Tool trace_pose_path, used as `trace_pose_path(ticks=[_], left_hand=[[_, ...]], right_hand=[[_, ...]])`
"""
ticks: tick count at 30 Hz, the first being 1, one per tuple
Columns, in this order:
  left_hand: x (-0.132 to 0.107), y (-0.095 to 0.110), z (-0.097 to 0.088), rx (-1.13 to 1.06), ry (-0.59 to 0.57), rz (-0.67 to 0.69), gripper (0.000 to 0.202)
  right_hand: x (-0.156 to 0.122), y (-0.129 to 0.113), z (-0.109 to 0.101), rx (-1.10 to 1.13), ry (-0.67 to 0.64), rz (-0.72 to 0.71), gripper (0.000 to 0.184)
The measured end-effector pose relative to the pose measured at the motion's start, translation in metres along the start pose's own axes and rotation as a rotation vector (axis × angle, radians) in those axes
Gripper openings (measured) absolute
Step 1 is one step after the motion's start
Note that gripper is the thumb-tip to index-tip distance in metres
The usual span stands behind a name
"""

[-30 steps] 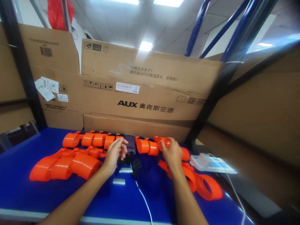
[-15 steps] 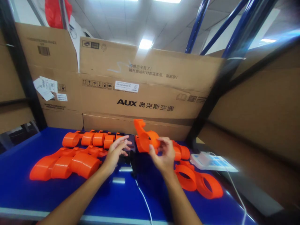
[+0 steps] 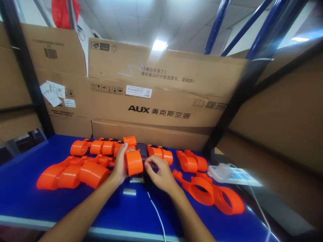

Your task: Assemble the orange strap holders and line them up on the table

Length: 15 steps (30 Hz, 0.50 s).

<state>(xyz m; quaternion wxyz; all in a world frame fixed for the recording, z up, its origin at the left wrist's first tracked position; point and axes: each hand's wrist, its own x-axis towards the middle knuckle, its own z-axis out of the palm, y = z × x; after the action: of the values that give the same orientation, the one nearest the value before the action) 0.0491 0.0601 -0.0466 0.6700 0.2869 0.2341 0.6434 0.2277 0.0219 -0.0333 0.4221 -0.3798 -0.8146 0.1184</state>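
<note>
Left of my left grip [image 3: 120, 166], orange bands [image 3: 94, 174] lie in rows on the desk [image 3: 22, 196]. That grip grasps one orange piece [image 3: 134, 162] by its left side, just right of my palm; its long axis seems to run away from me, ring end nearest. My right grip [image 3: 161, 174] sits just beside the ring's right, fingertips curled in; I cannot tell whether they pinch anything. Right of it lie orange loops [image 3: 234, 205].

Between the forearms [image 3: 85, 210] the near surface [image 3: 126, 215] leaves a passage — the white cable [image 3: 159, 216] crosses it (a thin obstacle) — while cardboard [image 3: 161, 127] walls off the back and orange rings [image 3: 68, 176] crowd both sides.
</note>
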Motion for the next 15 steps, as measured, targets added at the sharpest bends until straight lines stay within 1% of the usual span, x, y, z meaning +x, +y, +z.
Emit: trace_pose_path(ticks=[3, 4, 6, 10, 15], left_hand=[[-0.006, 0.007, 0.001, 0.006, -0.089, -0.122, 0.054], [-0.008, 0.008, 0.001, 0.019, -0.11, -0.15, 0.056], [-0.01, 0.01, 0.001, 0.038, -0.132, -0.18, 0.06], [-0.01, 0.011, 0.001, 0.041, -0.14, -0.198, 0.061], [-0.007, 0.011, 0.0, 0.04, -0.142, -0.196, 0.06]], right_hand=[[0.002, -0.001, 0.002, -0.204, -0.275, -0.027, 0.007], [0.001, -0.002, 0.003, -0.255, -0.343, -0.033, 0.006], [0.0, -0.004, 0.006, -0.328, -0.437, -0.03, 0.007], [-0.003, -0.006, 0.011, -0.379, -0.527, -0.044, 0.011], [-0.001, -0.004, 0.015, -0.39, -0.554, -0.08, 0.009]])
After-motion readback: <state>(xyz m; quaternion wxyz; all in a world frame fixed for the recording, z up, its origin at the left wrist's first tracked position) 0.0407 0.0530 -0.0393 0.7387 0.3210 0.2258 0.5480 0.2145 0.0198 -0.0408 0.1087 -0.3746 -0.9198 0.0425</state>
